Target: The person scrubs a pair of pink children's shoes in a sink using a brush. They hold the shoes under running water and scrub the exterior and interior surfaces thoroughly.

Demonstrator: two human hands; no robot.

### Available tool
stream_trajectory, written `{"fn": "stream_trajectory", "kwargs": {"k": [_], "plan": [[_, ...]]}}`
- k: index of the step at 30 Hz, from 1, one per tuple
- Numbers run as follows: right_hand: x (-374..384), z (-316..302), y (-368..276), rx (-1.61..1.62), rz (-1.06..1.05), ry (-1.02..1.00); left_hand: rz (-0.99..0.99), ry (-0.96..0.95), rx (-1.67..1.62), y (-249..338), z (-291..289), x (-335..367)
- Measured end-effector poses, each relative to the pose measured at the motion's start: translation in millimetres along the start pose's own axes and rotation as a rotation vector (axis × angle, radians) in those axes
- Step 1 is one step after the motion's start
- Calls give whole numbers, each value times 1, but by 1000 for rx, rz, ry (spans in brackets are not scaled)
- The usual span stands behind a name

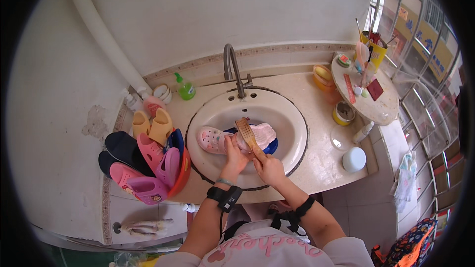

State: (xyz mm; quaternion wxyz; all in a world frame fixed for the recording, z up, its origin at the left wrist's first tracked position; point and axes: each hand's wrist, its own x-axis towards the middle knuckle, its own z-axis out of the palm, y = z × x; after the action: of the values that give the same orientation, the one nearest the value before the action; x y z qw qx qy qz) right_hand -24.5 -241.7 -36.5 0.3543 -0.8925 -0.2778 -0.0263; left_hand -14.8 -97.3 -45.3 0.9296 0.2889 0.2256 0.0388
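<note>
My left hand (236, 153) is closed round the near end of a pale pink shoe (264, 134), held over the sink (296, 128). In my right hand (270, 170) is the handle of a wooden scrubbing brush (245, 129). The brush head lies over the pale pink shoe and hides part of it. Just left of my left hand, a pink clog (212, 140) with small coloured charms rests in the basin. Something blue (272, 147) shows beneath the shoe; its full shape is hidden. Behind them, the grey faucet (232, 66) arches over the basin.
At the left, a red basin (182, 175) is heaped with several slippers and clogs. A green soap bottle (185, 88) stands behind it. On the right are a blue-white tub (354, 159), a yellow container (343, 113) and a round board (386, 106) holding small items. Window bars edge the right side.
</note>
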Motion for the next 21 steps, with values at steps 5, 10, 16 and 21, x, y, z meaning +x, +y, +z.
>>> {"fn": "stream_trajectory", "kwargs": {"k": [5,10,16,21], "plan": [[-11,-2,13,-69,-92,-32,-46,9,50,2,-4,24],[-29,-28,45,10,95,-32,-71,7,60,-15,-2,46],[-28,-17,30,231,89,14,-66,46,288,-10,14,45],[-2,-12,47,244,267,-6,-58,33,177,-8,10,45]]}}
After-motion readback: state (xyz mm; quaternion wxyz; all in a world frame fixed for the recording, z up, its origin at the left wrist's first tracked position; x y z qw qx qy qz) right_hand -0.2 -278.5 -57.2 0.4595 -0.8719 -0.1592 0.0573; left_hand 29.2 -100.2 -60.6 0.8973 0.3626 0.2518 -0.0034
